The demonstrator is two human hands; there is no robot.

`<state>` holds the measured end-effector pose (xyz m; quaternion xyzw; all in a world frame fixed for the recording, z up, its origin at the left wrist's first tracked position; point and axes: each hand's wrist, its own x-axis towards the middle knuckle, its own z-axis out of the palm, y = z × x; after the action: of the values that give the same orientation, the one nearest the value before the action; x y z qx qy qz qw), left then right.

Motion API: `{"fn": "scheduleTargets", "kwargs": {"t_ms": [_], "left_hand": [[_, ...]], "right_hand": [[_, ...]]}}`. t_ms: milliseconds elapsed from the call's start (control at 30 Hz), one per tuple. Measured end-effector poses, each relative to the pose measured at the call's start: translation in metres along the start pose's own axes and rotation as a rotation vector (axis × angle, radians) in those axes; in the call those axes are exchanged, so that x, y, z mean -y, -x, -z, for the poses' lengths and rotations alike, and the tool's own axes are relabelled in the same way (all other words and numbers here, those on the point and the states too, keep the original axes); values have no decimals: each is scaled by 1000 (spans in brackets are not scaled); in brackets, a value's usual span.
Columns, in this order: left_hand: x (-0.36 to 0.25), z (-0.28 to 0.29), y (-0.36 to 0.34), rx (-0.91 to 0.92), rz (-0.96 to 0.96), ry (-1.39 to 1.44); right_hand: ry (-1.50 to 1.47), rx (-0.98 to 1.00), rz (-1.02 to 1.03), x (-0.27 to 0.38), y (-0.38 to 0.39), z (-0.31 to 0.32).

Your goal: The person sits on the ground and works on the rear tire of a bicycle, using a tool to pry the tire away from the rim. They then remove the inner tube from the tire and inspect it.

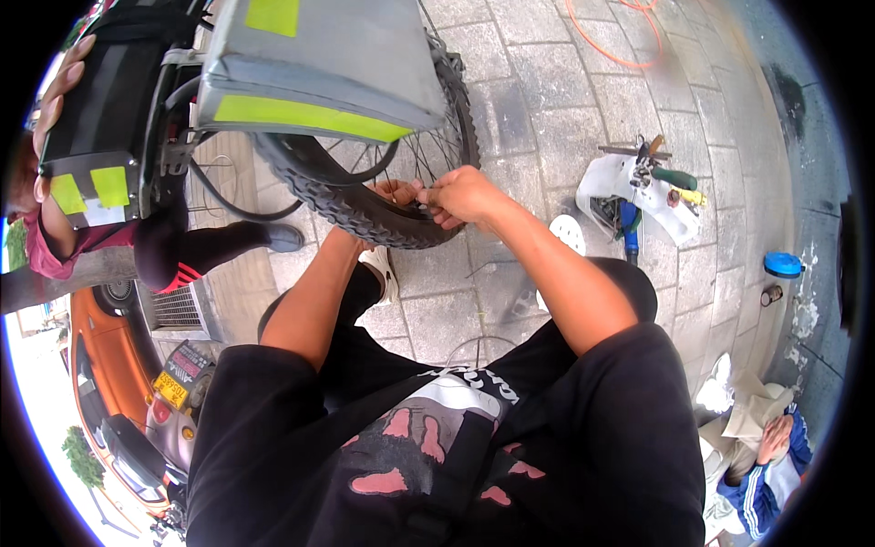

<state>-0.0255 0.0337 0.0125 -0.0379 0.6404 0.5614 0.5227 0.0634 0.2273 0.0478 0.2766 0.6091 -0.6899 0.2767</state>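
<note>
A wheel with a knobby black tyre (365, 219) and thin spokes stands upright in front of me, its top covered by a grey box (314, 64) with yellow-green strips. My left hand (396, 191) reaches around the tyre, and the tyre hides part of it. Its fingertips are pinched inside the rim, by the spokes. From the right, my right hand (458, 197) meets them with bent, closed fingers at the inner edge of the rim. Whatever the fingertips hold is too small to make out. A black cable loops down beside the wheel.
At the right, a white plastic container (602, 178) holds several hand tools. An orange hose (658, 46) curls on the paving. Another person's hand (59, 96) rests on a long black case (109, 100) at the left. A blue round object (782, 264) lies near the right edge.
</note>
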Motion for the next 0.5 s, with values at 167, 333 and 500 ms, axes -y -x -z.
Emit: {"fn": "scheduleTargets", "kwargs": {"t_ms": [167, 333, 500], "left_hand": [[-11, -11, 12, -67, -37, -21], [-7, -2, 3, -135, 2, -141], [-10, -13, 11, -156, -163, -243]], "right_hand": [[35, -6, 49, 1, -3, -2], [49, -9, 63, 0, -2, -8], [31, -40, 41, -5, -6, -9]]}}
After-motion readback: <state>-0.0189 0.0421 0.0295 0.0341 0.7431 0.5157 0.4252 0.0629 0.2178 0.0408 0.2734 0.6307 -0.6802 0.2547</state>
